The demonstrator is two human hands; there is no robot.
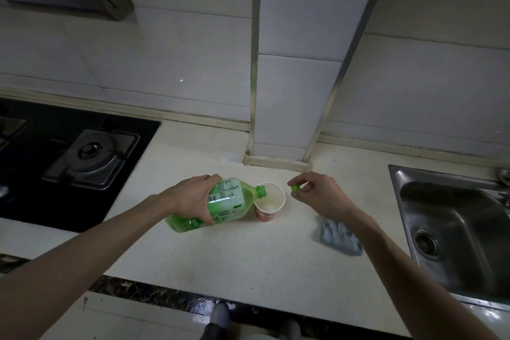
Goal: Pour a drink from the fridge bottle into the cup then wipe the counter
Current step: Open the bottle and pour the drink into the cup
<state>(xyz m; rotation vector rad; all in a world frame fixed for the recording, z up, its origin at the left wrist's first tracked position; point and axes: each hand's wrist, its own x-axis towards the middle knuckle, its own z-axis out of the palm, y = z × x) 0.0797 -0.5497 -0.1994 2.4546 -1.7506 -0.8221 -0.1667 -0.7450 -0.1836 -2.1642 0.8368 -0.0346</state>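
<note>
KITCHEN WORKTOP: A pale, speckled counter with a dark marbled front edge carries a paper cup, red outside and white inside. The cup stands upright between the person's left hand and right hand, just beside the right. A crumpled grey-blue cloth lies on the surface on the near side of the right hand, partly hidden by that forearm. A black gas hob is set into the counter well out beyond the left hand. A steel sink is sunk into it well out beyond the right. A tiled column meets the counter just past both hands.
</note>
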